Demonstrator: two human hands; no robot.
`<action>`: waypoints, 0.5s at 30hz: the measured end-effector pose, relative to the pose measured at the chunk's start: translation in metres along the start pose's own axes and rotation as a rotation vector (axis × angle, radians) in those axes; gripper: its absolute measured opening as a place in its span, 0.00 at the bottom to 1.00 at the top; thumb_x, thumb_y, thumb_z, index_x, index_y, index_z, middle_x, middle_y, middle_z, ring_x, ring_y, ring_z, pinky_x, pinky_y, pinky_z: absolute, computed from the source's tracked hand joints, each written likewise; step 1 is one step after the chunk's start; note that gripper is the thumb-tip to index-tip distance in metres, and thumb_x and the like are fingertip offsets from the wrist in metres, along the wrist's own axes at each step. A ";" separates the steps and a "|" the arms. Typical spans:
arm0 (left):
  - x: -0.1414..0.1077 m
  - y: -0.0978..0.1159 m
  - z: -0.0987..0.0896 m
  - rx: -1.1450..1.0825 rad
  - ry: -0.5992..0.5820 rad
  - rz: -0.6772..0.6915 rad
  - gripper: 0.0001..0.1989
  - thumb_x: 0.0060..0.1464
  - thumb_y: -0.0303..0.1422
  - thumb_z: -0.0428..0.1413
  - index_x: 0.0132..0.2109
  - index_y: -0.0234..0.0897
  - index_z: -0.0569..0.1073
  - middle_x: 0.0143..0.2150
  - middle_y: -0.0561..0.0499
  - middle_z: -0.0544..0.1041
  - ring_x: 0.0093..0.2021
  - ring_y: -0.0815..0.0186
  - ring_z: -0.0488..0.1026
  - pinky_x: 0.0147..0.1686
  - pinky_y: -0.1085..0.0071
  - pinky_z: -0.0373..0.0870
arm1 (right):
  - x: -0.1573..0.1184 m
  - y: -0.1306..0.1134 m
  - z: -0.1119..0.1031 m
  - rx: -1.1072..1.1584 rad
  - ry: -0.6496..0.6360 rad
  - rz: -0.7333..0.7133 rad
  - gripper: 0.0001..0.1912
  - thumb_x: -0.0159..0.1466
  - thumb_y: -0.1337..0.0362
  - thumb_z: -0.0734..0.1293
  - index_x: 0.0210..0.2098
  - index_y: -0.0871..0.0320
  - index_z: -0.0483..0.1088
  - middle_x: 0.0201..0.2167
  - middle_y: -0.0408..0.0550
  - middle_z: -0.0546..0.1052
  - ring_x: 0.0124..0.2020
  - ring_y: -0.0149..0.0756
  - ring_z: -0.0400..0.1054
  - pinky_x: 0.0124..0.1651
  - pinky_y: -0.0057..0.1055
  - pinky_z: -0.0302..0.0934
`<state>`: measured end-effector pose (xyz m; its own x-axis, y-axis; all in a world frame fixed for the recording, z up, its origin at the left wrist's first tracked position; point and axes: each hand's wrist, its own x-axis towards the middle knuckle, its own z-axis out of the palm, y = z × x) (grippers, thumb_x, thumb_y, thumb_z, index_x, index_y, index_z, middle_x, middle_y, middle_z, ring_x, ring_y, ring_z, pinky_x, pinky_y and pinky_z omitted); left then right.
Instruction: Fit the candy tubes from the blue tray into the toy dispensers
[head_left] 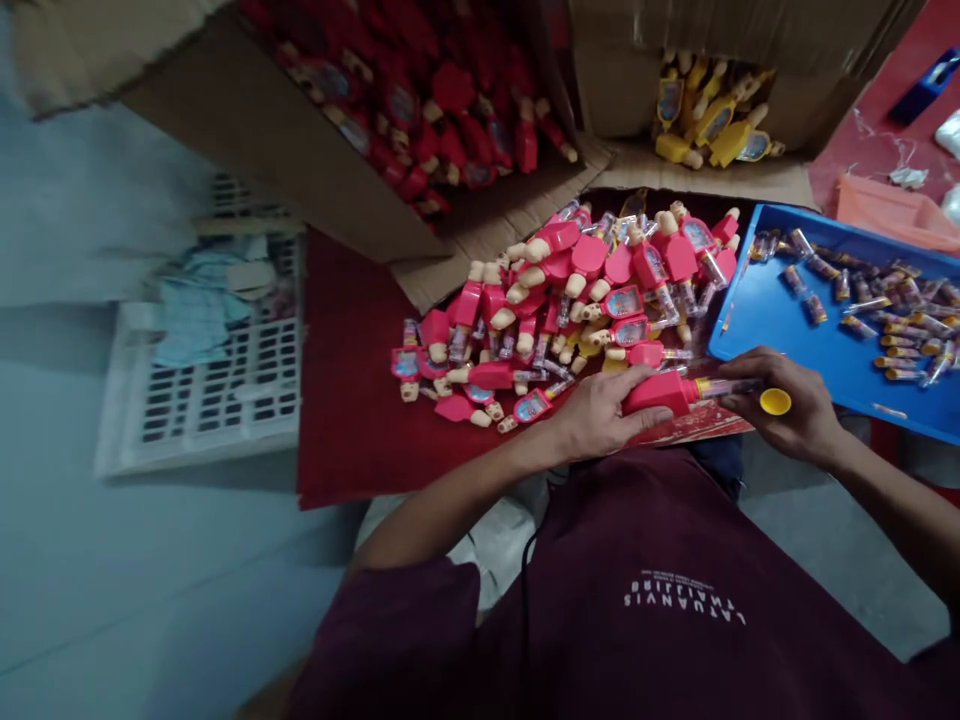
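Pink toy [660,394] and clear tube [720,388] meet in line between the person's two hands, above the near edge of the desk [345,400], toward its right end. The left hand [609,412] grips the toy's body, thumb along the near side and fingers over the far side, probably to steady it while leaving the tube's end exposed. The right hand [814,415] is closed around the tube's other end, likely to keep it straight against the toy. A yellow cup [775,402] sits at that hand; whether it joins the tube cannot be told.

Just beyond the hands, a heap of pink toys [588,258] spreads toward the desk's far edge, seemingly within easy reach of the left hand. Many have tubes sticking out. Near the right hand, a blue tray [772,330] lies along the desk's right side, its rim apparently keeping the loose small tubes [814,308] together.

Farther out, at the far edge, one carton [300,160] holds red toys [454,88] and another [697,25] yellow toys [716,120], perhaps sorted by colour. Beside the left edge, a white crate [187,440] carries a cloth [199,310].
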<state>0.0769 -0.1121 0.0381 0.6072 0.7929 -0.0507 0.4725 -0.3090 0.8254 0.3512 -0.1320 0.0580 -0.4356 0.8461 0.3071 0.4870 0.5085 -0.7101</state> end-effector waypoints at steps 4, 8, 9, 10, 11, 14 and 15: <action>-0.014 0.002 0.013 0.070 -0.009 0.007 0.26 0.62 0.51 0.53 0.55 0.35 0.71 0.37 0.48 0.79 0.34 0.63 0.76 0.36 0.66 0.73 | -0.014 -0.006 0.010 -0.001 0.026 -0.008 0.13 0.66 0.63 0.69 0.50 0.54 0.73 0.44 0.50 0.80 0.41 0.40 0.75 0.41 0.36 0.70; -0.024 -0.003 0.027 0.266 0.017 0.060 0.26 0.63 0.51 0.52 0.56 0.33 0.71 0.38 0.46 0.80 0.35 0.60 0.78 0.38 0.63 0.74 | -0.026 -0.011 0.018 0.016 0.025 0.037 0.10 0.66 0.61 0.69 0.46 0.54 0.74 0.40 0.49 0.80 0.39 0.38 0.75 0.40 0.35 0.70; -0.026 -0.004 0.030 0.310 0.022 0.077 0.26 0.64 0.51 0.52 0.56 0.33 0.71 0.39 0.45 0.80 0.36 0.59 0.78 0.37 0.63 0.74 | -0.028 -0.012 0.020 0.026 0.015 0.071 0.10 0.66 0.60 0.68 0.46 0.55 0.74 0.39 0.49 0.80 0.38 0.38 0.75 0.39 0.35 0.69; -0.028 -0.005 0.033 0.349 0.026 0.097 0.26 0.64 0.50 0.51 0.56 0.33 0.71 0.40 0.45 0.81 0.36 0.59 0.78 0.37 0.64 0.74 | -0.031 -0.013 0.021 0.040 0.000 0.116 0.10 0.66 0.59 0.68 0.45 0.55 0.75 0.39 0.49 0.80 0.37 0.38 0.75 0.39 0.35 0.69; -0.030 -0.006 0.036 0.387 0.029 0.115 0.25 0.64 0.50 0.51 0.56 0.33 0.70 0.42 0.44 0.81 0.37 0.60 0.79 0.36 0.65 0.74 | -0.033 -0.013 0.023 0.062 -0.014 0.174 0.11 0.66 0.57 0.69 0.44 0.55 0.75 0.39 0.49 0.81 0.36 0.37 0.75 0.38 0.35 0.69; -0.034 -0.007 0.045 0.505 0.021 0.176 0.23 0.64 0.45 0.51 0.57 0.33 0.70 0.47 0.42 0.80 0.38 0.60 0.79 0.33 0.67 0.73 | -0.038 -0.010 0.029 0.196 -0.035 0.411 0.16 0.62 0.51 0.71 0.40 0.57 0.75 0.35 0.49 0.80 0.31 0.35 0.72 0.33 0.32 0.67; -0.035 -0.007 0.048 0.546 0.010 0.198 0.22 0.65 0.43 0.51 0.58 0.32 0.70 0.48 0.41 0.80 0.39 0.59 0.79 0.33 0.67 0.73 | -0.039 -0.008 0.031 0.264 -0.057 0.514 0.17 0.61 0.50 0.72 0.38 0.58 0.74 0.32 0.48 0.79 0.28 0.34 0.70 0.29 0.30 0.65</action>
<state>0.0827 -0.1625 0.0069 0.7126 0.6967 0.0828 0.6132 -0.6758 0.4090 0.3407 -0.1741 0.0326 -0.2366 0.9602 -0.1488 0.4449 -0.0291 -0.8951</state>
